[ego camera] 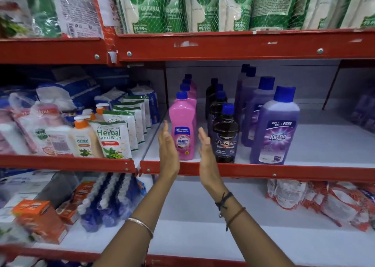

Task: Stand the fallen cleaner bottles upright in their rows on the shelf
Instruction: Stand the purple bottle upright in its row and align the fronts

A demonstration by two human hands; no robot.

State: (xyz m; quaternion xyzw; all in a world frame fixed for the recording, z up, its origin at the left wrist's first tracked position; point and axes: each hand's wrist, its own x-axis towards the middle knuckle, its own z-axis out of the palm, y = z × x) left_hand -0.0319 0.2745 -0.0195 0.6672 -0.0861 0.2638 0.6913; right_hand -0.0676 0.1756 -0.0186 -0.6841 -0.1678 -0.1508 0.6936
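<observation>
Pink bottle [183, 128] upright, partly hidden by left hand [168, 148], right hand [206, 149] beside

green and white dettol refill pouches [203, 7] under netting up top. herbal hand wash pouches [113, 140] and orange-capped pump bottles [82, 137] at left. lower down, orange boxes [40, 220], blue and white brushes [107, 201], red and white packets [324, 201].

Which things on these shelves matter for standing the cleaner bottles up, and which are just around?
Job: pink Shakti bottles, black Bactin bottles, purple Bactin bottles, left hand, right hand.

Around: herbal hand wash pouches, Dettol pouches, orange boxes.
</observation>
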